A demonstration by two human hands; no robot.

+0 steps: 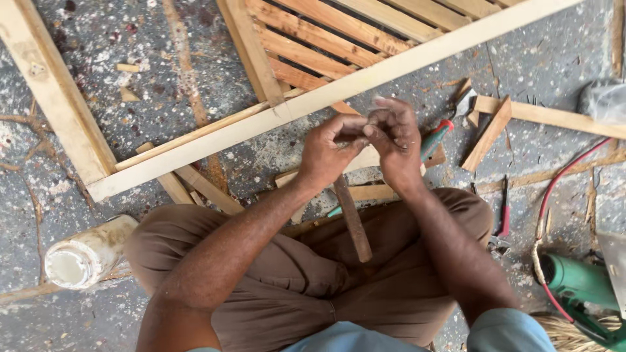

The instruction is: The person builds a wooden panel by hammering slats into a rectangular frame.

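Knees in brown trousers (293, 287) fill the bottom of my view, because the person sits cross-legged on the speckled floor (130, 104). Above the lap I see both hands pressed together. The left hand (329, 153) and the right hand (394, 146) meet at the fingertips, and the grip of each is narrow, a pinch on something very small between them. I cannot tell what this small thing is; the fingers hide it fully.

Below the left hand, a wooden stick (352, 221), maybe a tool handle, goes down to the lap. Its upper end is hidden behind the left wrist, so I cannot tell if the hand really holds it or if it only rests there. I judge it is stiff, fairly light and not slippery, since the wood looks rough and dry. The best place to take it is near the middle of the shaft, where it is free.

The small thing in the pinch is surely light and easy to drop, so I think it needs fingertips only, with gentle pressure.

Just beyond the hands lies a long pale wooden bar (274, 120) across a slatted frame (326, 39). A chisel with red and green handle (435, 140) lies near the right hand. A white jar (81, 257) lies on its side by the left knee, and a green power tool (580, 283) with red cable (561, 179) is at the right.
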